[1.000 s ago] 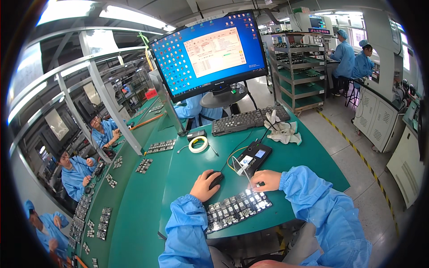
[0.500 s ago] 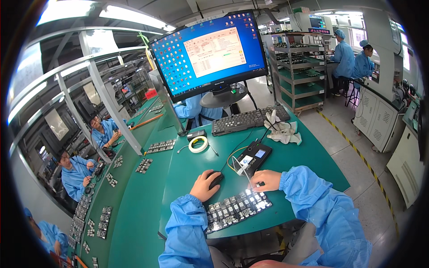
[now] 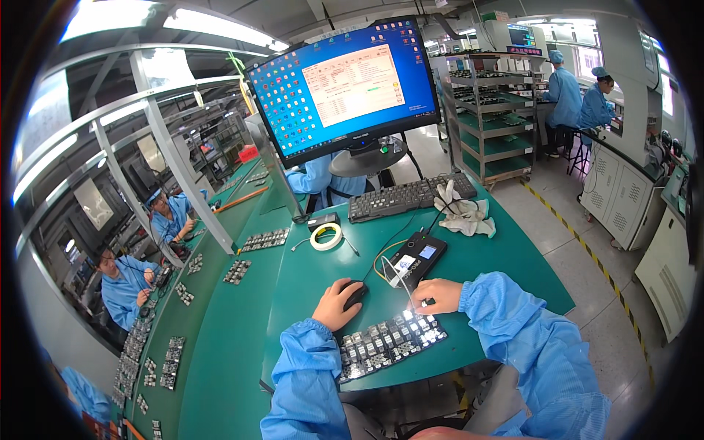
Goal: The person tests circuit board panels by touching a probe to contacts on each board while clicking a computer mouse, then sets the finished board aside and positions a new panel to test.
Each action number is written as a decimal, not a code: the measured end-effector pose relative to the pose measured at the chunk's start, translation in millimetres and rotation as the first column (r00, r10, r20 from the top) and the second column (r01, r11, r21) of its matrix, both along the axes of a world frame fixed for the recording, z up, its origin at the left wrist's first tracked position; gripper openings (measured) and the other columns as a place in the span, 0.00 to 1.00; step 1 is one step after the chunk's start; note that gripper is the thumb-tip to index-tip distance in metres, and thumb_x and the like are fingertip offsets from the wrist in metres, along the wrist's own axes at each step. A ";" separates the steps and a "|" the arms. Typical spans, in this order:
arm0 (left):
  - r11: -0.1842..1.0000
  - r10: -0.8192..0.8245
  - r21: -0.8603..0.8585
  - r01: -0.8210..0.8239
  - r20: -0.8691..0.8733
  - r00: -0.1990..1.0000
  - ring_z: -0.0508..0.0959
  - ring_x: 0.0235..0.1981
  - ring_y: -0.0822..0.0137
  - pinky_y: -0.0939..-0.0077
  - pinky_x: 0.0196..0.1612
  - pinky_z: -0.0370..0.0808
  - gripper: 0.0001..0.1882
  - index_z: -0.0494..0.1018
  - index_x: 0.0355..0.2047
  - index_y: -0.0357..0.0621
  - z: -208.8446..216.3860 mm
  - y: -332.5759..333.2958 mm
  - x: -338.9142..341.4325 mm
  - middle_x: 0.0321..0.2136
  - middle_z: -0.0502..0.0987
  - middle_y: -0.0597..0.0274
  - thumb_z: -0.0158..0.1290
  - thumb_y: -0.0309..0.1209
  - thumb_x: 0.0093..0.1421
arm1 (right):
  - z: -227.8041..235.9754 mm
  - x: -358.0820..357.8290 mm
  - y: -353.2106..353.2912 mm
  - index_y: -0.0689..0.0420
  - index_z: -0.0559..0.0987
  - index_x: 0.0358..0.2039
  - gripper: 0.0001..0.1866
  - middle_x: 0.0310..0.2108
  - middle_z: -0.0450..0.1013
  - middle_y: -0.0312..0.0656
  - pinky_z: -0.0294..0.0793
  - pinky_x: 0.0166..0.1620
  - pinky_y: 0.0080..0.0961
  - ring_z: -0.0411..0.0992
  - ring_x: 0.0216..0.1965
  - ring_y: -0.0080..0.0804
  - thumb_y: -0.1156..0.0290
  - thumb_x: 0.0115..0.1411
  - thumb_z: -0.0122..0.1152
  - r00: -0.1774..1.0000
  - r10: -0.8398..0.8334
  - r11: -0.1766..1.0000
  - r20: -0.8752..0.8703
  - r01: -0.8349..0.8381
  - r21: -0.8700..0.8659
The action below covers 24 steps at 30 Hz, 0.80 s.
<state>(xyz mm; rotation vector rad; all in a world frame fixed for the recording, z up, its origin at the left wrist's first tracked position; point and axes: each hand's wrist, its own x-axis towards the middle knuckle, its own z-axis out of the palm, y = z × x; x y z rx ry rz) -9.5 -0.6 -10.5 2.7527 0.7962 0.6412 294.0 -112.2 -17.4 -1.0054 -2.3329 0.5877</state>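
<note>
Both hands on the near part of the green table [image 3: 506, 271], lower centre of frame.

Left hand [image 3: 335, 305]: palm down, cupped over the black mouse [image 3: 356, 295], fingers curled on it and pointing upper right. Left sleeve [image 3: 304, 381], blue, runs nearly straight up from the lower edge.

Right hand [image 3: 433, 297]: comes in from the right, knuckles up, fingers pointing left. Grip is narrow, fingertips pinched on the lower end of the white cable [image 3: 404, 286]; exact contact too small to make out. Right sleeve [image 3: 539, 345] climbs from lower right, then bends left toward the wrist.

Circuit board panel [image 3: 389, 346]: lies flat between the forearms, just below the hands, lower centre. Long axis runs lower left to upper right, shallow tilt; short rows of parts cross it. Its upper-right end sits right under the right fingertips, brightly lit there.

Black handheld-size box [image 3: 433, 262]: flat, just above the right hand, long axis also lower left to upper right but steeper. Small lit screen at its upper-right part, face up. White cable arcs from its lower-left part down to the right fingers.

Tape roll [image 3: 325, 248] lies flat above the mouse; keyboard [image 3: 392, 202] and white work gloves [image 3: 469, 220] sit farther up, below the monitor [image 3: 341, 95].
</note>
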 end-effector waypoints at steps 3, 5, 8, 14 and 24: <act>1.000 0.003 -0.005 -0.003 -0.002 1.000 0.69 0.53 0.43 0.56 0.57 0.68 0.28 0.68 0.57 0.52 1.3 -0.4 0.5 0.57 0.64 0.47 0.57 0.37 0.56 | -0.4 0.6 0.5 0.58 0.78 0.30 0.07 0.38 0.78 0.37 0.72 0.44 0.32 0.71 0.39 0.37 0.68 0.58 0.61 1.000 0.000 1.000 -0.009 0.000 0.002; 1.000 -0.002 -0.004 0.002 0.001 1.000 0.69 0.53 0.43 0.56 0.57 0.68 0.28 0.68 0.57 0.52 0.6 0.8 0.4 0.57 0.64 0.47 0.56 0.38 0.56 | 0.5 0.6 0.3 0.58 0.78 0.30 0.07 0.38 0.78 0.37 0.73 0.44 0.32 0.71 0.39 0.37 0.68 0.58 0.61 1.000 0.002 1.000 -0.013 -0.002 0.007; 1.000 0.006 0.000 -0.006 -0.007 1.000 0.69 0.53 0.43 0.56 0.57 0.68 0.28 0.68 0.58 0.53 1.2 0.6 0.2 0.57 0.64 0.47 0.56 0.38 0.56 | 1.2 0.3 1.2 0.57 0.78 0.29 0.07 0.39 0.78 0.37 0.73 0.44 0.32 0.71 0.38 0.36 0.68 0.58 0.61 1.000 0.006 1.000 -0.021 -0.006 -0.018; 0.999 0.014 -0.052 -0.015 -0.036 0.999 0.66 0.56 0.44 0.57 0.60 0.65 0.27 0.67 0.58 0.51 4.8 -2.8 0.4 0.58 0.63 0.46 0.57 0.36 0.57 | -3.4 0.9 2.3 0.57 0.76 0.28 0.07 0.37 0.79 0.36 0.74 0.41 0.32 0.73 0.39 0.35 0.67 0.57 0.62 0.999 0.014 1.000 -0.035 -0.013 0.025; 0.998 0.010 -0.059 -0.012 -0.034 0.999 0.66 0.56 0.44 0.57 0.60 0.65 0.27 0.67 0.58 0.51 3.1 -2.1 1.4 0.58 0.63 0.47 0.57 0.36 0.57 | -5.9 2.3 2.5 0.57 0.76 0.28 0.08 0.37 0.78 0.37 0.74 0.41 0.32 0.72 0.39 0.36 0.67 0.58 0.61 1.000 0.016 0.999 -0.022 -0.015 0.042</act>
